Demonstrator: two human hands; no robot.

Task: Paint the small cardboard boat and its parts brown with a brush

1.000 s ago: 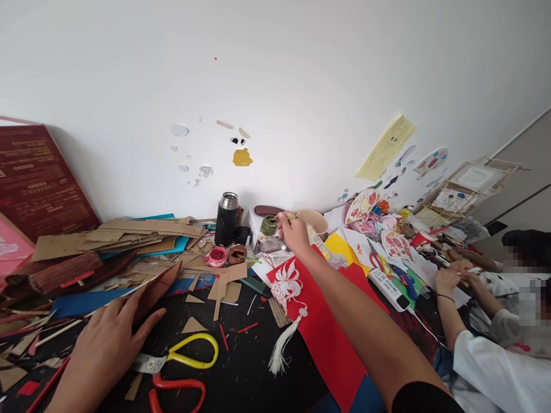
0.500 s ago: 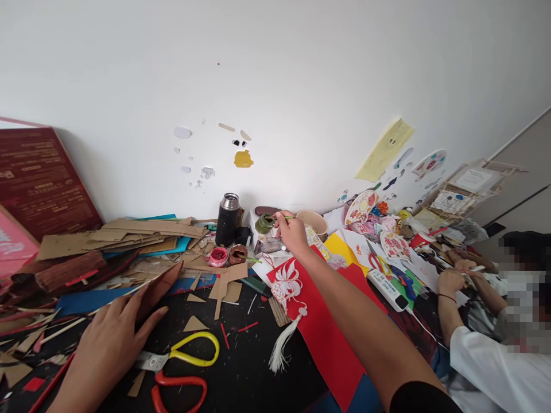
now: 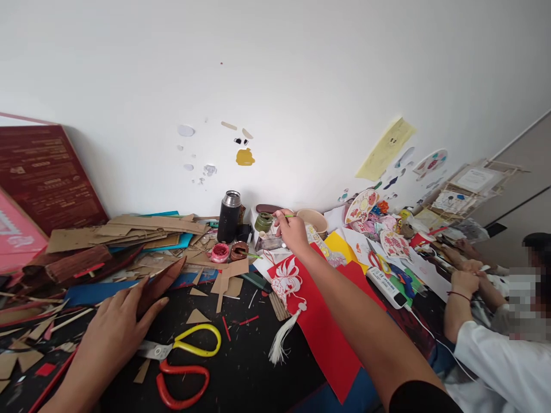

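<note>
My left hand (image 3: 118, 321) is closed on a brown-painted cardboard piece (image 3: 162, 282) whose pointed end sticks up past the thumb. Much of that piece is hidden behind my fingers. At the back, my right hand (image 3: 293, 230) pinches a thin paintbrush (image 3: 289, 215) with a green handle. Its tip side is at the mouth of a green paint jar (image 3: 262, 222), too small to see clearly. A pink-red paint jar (image 3: 220, 252) and a brown paint jar (image 3: 239, 251) stand open nearby. Scissors (image 3: 183, 364) with yellow and red handles lie beside my left hand.
A black thermos (image 3: 229, 218) stands by the wall. Cardboard scraps (image 3: 129, 229) pile up at left. Red paper (image 3: 331, 344) lies under my right forearm, with a tasselled white paper-cut (image 3: 287, 281) on it. A power strip (image 3: 385, 287) and a co-worker's hands (image 3: 467, 278) are at right.
The view has shifted slightly. My right hand stays at the green paint jar with the brush, and my left hand keeps the cardboard piece. The co-worker's arm at right has moved a little rightward.
</note>
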